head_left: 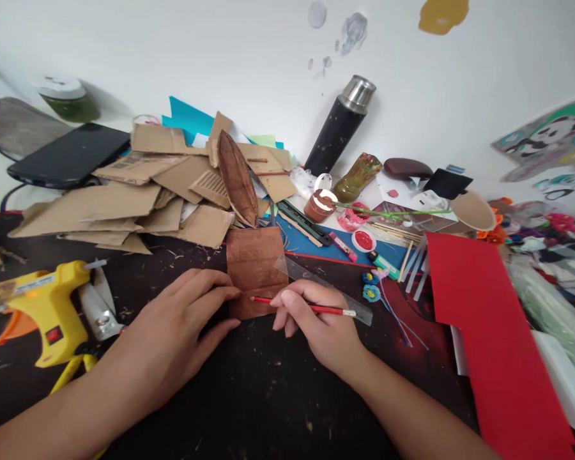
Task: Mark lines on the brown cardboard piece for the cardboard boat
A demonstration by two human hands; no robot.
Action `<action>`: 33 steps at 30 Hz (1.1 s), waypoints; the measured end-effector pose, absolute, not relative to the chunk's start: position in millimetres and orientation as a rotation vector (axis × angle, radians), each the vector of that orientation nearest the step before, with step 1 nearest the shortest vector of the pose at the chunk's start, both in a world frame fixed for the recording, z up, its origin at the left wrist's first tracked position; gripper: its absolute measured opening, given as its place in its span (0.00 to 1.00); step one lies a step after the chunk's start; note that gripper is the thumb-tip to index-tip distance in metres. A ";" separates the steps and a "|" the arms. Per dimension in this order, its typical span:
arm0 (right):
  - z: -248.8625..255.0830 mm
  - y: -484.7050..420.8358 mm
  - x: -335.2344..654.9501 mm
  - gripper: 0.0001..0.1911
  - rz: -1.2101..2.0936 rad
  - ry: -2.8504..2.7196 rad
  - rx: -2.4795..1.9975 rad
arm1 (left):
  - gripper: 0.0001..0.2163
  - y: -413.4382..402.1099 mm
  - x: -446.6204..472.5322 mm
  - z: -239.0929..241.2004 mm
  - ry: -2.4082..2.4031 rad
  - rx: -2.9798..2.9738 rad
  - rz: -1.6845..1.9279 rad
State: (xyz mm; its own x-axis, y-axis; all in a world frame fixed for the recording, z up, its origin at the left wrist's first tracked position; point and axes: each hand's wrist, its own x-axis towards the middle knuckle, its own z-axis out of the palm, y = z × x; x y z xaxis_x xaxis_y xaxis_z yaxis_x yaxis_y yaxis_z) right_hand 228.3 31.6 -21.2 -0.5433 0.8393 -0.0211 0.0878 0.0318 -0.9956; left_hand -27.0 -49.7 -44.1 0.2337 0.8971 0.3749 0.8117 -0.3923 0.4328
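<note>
The brown card [256,262] is lying on the dark desk [249,396] between the hands, its visible face already coloured and seemingly in one piece. A red pencil [328,310] is aiming its tip at the card's lower part, so marking appears to be under way; whether the faint crosswise lines are strokes or creases, and how much is left, I cannot tell. The right hand [326,332] is gripping the pencil between its fingers; the left hand [184,326] is touching the card's left edge, fingers loosely bent and gripping nothing. A clear ruler [294,269] is slanting from the card's right edge beneath the right hand. Farther out, a cardboard pile [119,201] is crowding the far side, a yellow glue gun [60,306] is bounding the left and a red sheet [479,281] the right; room is opening toward the person.
</note>
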 end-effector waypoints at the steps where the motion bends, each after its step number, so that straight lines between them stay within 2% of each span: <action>1: -21.1 31.6 228.2 0.17 1.570 -1.704 -0.947 | 0.14 -50.0 -27.0 -44.4 1.641 2.346 0.871; 8: -19.9 31.4 227.6 0.15 1.575 -1.713 -0.979 | 0.13 -51.2 -27.5 -45.6 1.636 2.333 0.861; 18: -18.4 30.9 227.9 0.16 1.597 -1.711 -0.983 | 0.19 -50.3 -25.4 -41.7 1.653 2.366 0.853; 33: -18.7 32.2 230.1 0.22 1.636 -1.730 -0.993 | 0.18 -48.9 -25.5 -37.7 1.633 2.362 0.854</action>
State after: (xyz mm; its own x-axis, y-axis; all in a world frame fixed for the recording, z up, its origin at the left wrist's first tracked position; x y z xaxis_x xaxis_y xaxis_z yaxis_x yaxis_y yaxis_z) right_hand 230.1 32.2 -18.7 -0.5727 0.8145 -0.0933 0.1389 -0.0158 -0.9902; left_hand -25.5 -48.9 -37.7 0.2474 0.8963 0.3679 0.8135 -0.3984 0.4236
